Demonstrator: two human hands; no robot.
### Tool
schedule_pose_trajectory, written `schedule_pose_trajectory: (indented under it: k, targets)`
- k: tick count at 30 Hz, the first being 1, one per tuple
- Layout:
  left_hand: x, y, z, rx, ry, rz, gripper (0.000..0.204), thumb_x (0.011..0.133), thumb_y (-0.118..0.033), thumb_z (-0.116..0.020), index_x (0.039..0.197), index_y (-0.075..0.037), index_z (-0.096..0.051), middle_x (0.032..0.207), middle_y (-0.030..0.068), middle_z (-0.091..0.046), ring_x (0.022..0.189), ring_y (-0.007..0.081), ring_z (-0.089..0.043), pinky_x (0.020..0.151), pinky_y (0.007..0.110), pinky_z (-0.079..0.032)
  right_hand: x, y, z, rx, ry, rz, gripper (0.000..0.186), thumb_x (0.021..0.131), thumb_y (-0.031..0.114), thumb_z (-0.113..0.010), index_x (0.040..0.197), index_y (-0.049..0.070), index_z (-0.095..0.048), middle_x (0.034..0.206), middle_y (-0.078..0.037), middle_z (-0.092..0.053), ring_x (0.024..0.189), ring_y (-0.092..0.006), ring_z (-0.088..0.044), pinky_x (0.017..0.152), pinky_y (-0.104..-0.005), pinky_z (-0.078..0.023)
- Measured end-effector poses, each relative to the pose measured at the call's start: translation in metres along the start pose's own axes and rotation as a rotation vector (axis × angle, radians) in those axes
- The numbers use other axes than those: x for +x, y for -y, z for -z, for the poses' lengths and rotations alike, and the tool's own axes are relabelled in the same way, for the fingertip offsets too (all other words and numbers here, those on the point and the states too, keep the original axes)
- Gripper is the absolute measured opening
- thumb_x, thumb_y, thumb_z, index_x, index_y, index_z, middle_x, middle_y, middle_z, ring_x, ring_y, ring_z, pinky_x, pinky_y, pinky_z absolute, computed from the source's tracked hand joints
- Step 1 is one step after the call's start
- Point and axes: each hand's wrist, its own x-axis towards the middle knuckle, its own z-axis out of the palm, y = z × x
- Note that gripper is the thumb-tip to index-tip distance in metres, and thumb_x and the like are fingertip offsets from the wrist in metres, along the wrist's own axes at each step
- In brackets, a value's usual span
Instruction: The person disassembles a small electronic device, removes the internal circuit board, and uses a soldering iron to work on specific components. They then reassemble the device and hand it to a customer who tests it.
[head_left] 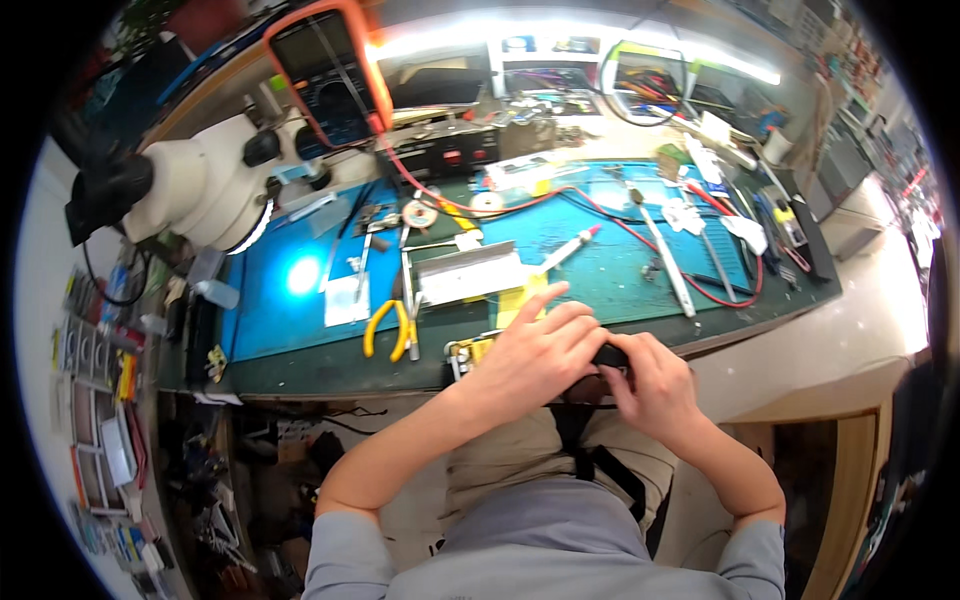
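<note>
Our right hand [652, 385] pinches a small black piece [609, 355] by the front edge of the bench [300, 375]; our left hand [545, 350] meets it, grip hidden. We judge the handling unfinished; what remains, we cannot tell. Beyond lie yellow-handled pliers [403, 330].

Head camera: wide fisheye, worn on the head, facing down and forward.
The lens is looking from above the grey shirt [560, 555] at lower centre, sitting near the left hand [548, 348] and right hand [655, 388] around frame centre, and is covering the workbench [300, 378] beyond; straight edges are bending toward the rim.
</note>
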Motion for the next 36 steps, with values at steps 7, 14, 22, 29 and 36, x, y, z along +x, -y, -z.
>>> schedule_pose_trajectory:
  k: [7,14,22,29,36]
  targets:
    - [-0.003,0.001,0.0,-0.042,-0.035,-0.006,0.048,0.078,-0.029,-0.079,0.118,-0.005,-0.068,0.11,0.0033,-0.067,0.118,0.0196,-0.061,0.117,0.047,-0.037,0.008,-0.003,0.004,-0.073,0.058,0.124,0.041,0.078,0.011,-0.077,0.114,0.0,-0.063,0.078,-0.008,-0.057,0.064,-0.0243,-0.062,0.054,-0.0371,-0.051]
    - [-0.003,0.005,-0.004,-0.076,-0.031,-0.026,0.044,0.077,-0.028,-0.08,0.112,-0.005,-0.068,0.103,0.0026,-0.068,0.114,0.0189,-0.063,0.118,0.046,-0.037,0.004,-0.019,-0.007,-0.041,-0.013,0.194,0.038,0.074,0.013,-0.079,0.108,0.001,-0.066,0.069,-0.005,-0.058,0.054,-0.0205,-0.059,0.048,-0.0352,-0.048]
    - [-0.001,0.006,-0.004,-0.103,0.0,-0.013,0.041,0.074,-0.024,-0.082,0.109,-0.006,-0.069,0.105,0.0039,-0.07,0.114,0.0199,-0.064,0.116,0.045,-0.038,0.004,-0.029,-0.009,-0.051,-0.062,0.299,0.038,0.079,0.018,-0.08,0.111,0.002,-0.067,0.069,-0.004,-0.061,0.055,-0.0192,-0.062,0.05,-0.0334,-0.049]
    - [0.003,0.002,0.001,-0.135,0.026,0.018,0.037,0.078,-0.021,-0.082,0.11,-0.007,-0.071,0.108,0.0055,-0.071,0.115,0.0204,-0.064,0.116,0.048,-0.035,-0.003,-0.027,-0.015,-0.025,-0.085,0.217,0.039,0.079,0.018,-0.079,0.112,0.003,-0.065,0.072,-0.004,-0.066,0.059,-0.02,-0.067,0.051,-0.0335,-0.052]
    - [0.003,0.002,0.003,-0.164,0.042,0.006,0.038,0.078,-0.019,-0.082,0.112,-0.008,-0.07,0.108,0.0052,-0.071,0.115,0.0205,-0.064,0.116,0.047,-0.033,-0.006,-0.035,-0.013,0.019,-0.037,0.264,0.038,0.083,0.018,-0.077,0.115,0.003,-0.063,0.074,-0.005,-0.067,0.061,-0.0215,-0.068,0.052,-0.0342,-0.053]
